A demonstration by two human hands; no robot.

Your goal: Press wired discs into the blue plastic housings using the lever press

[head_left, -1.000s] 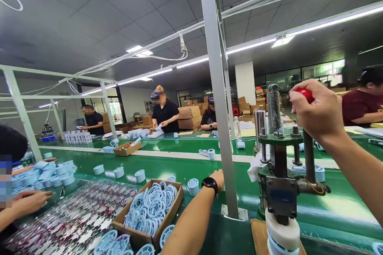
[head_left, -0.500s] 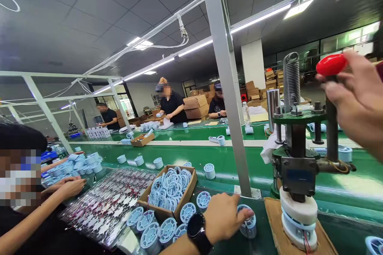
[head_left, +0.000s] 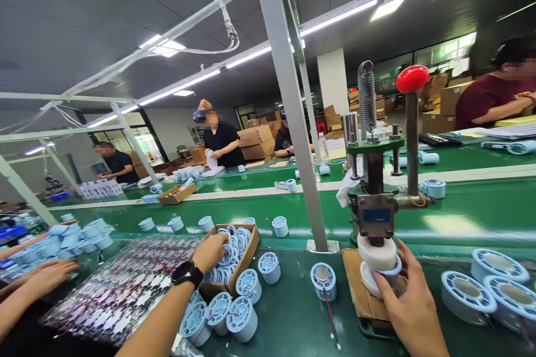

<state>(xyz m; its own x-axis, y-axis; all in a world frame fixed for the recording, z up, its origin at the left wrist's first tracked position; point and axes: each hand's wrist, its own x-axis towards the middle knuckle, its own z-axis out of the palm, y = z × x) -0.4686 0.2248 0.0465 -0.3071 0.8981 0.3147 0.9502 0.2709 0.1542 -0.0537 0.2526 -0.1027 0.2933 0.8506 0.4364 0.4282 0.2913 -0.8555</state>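
My left hand (head_left: pixel 210 252), with a black watch (head_left: pixel 187 274) on its wrist, reaches into a cardboard box (head_left: pixel 250 254) of light blue plastic rings (head_left: pixel 228 256); its fingertips are hidden among them. On the right, my right hand (head_left: pixel 412 295) grips a light blue round housing (head_left: pixel 393 272), thumb in front and fingers behind. That housing sits tilted under the white block (head_left: pixel 378 252) of a hand press (head_left: pixel 377 215). Rising beside the press is its lever with a red knob (head_left: pixel 412 78). Between my hands stands another blue housing (head_left: pixel 323 281) with a metal disc and trailing wires.
Several blue housings stand by the box and more, with metal discs (head_left: pixel 467 289), at the right. A sheet of silvery parts (head_left: pixel 125 284) lies left, near a co-worker's hands (head_left: pixel 52 276). A metal post (head_left: pixel 293 95) rises before the green conveyor (head_left: pixel 268 206). Other people work beyond.
My right hand has let go of the red knob and come down to the housing under the press. My left hand has moved from a standing housing into the ring box. The view has turned right.
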